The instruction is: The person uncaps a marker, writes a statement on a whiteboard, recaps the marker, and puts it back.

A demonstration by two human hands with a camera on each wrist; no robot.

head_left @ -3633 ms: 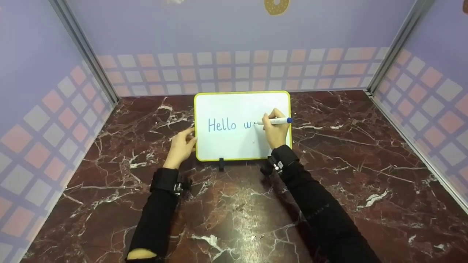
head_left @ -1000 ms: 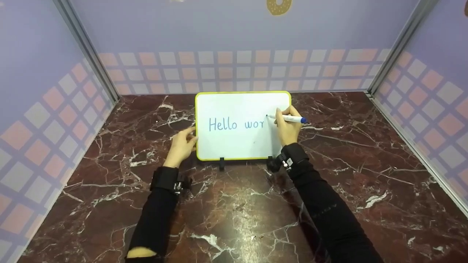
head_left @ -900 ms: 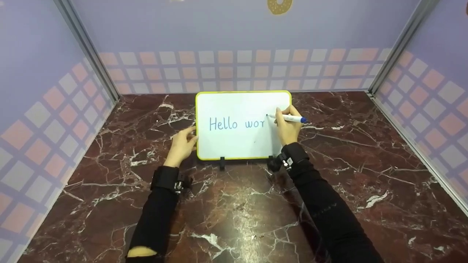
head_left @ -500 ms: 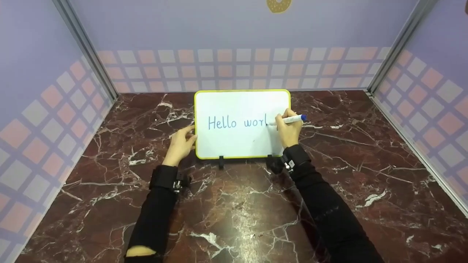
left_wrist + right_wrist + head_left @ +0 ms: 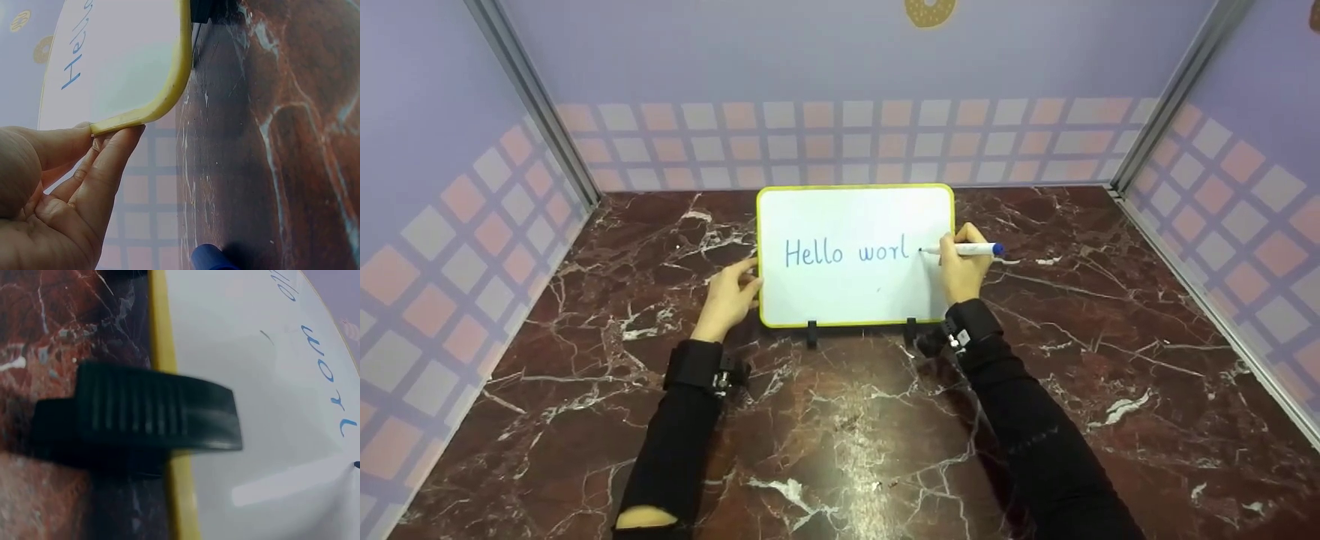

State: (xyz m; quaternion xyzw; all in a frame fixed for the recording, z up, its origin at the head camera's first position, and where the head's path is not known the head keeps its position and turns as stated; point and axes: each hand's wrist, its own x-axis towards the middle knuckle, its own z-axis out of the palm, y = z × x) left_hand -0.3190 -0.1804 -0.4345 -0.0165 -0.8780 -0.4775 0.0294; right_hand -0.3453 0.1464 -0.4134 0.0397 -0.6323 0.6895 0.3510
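A whiteboard with a yellow frame stands upright and leans back on the table, "Hello worl" written across it in blue. At its left edge my left hand pinches the frame; in the left wrist view the thumb and fingers meet at that edge. My right hand grips a white marker with a blue end in front of the board's right side. The marker's dark tip is at the board surface just right of the "l". Most of the marker is outside the right wrist view.
Black stand clips hold the board's lower edge; one clip looms large in the right wrist view. A blue cylindrical piece lies behind the board. Patterned walls enclose the dark red marbled table on three sides.
My right hand has moved rightward with the marker; "orl" has been added after the "w", the "l" within the last second. The left hand stays at the board's edge.
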